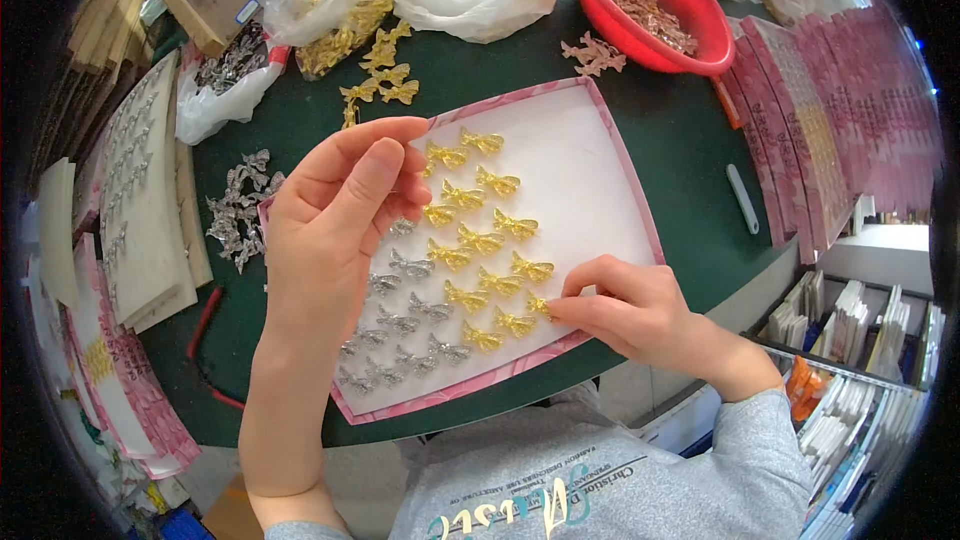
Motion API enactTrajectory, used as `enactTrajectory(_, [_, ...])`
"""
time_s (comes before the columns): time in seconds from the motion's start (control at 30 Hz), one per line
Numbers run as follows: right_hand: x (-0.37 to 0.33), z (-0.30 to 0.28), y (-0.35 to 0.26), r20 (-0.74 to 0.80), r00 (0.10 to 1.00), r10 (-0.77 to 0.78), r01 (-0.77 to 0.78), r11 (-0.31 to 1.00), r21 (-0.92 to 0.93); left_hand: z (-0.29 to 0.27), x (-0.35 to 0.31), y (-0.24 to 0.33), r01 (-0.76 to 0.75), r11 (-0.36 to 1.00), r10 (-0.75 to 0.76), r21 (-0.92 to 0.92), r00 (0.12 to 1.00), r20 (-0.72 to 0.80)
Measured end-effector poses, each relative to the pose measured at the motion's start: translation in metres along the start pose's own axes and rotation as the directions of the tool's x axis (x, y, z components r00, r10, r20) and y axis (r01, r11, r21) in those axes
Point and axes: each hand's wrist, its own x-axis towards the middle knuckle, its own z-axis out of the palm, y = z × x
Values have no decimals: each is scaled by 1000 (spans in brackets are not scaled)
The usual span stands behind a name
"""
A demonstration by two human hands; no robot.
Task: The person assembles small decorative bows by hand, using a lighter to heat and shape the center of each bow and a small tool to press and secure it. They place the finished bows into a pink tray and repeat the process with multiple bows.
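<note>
My right hand [635, 310] pinches a small gold bow [537, 305] between thumb and forefinger, low over the near right part of a white board [590, 180] with a pink patterned rim. My left hand [345, 190] is raised above the board's left side, thumb pressed to curled fingers; what it holds, if anything, is hidden. Slanting rows of gold bows [480, 239] lie on the board. To their left are rows of silver bows [398, 320], partly covered by my left hand and forearm.
Loose silver bows [240, 205] lie left of the board, loose gold bows [385, 70] beyond it. At the back stand white plastic bags [480, 10] and a red bowl [650, 35] of pinkish pieces. Stacked pink-edged boards [780, 130] flank the right of the green table [480, 70].
</note>
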Motion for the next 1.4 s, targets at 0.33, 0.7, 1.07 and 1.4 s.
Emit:
enactTrajectory(0.33, [7, -14, -3, 61, 932, 358, -334, 777, 533, 15, -7, -2, 21, 975, -39, 223, 996, 79])
enactTrajectory(0.7, [39, -21, -5, 251, 898, 363, -149, -284, 947, 51, -22, 1, -497, 466, 307, 732, 867, 393])
enactTrajectory(1.07, [43, -17, -9, 288, 917, 276, -202, -299, 932, 56, -16, -10, -675, 49, 419, 736, 683, 598])
enactTrajectory(1.4, [52, -25, 0, 32, 962, 270, -163, 478, 863, 42, -15, -8, -516, 453, 406, 727, 845, 347])
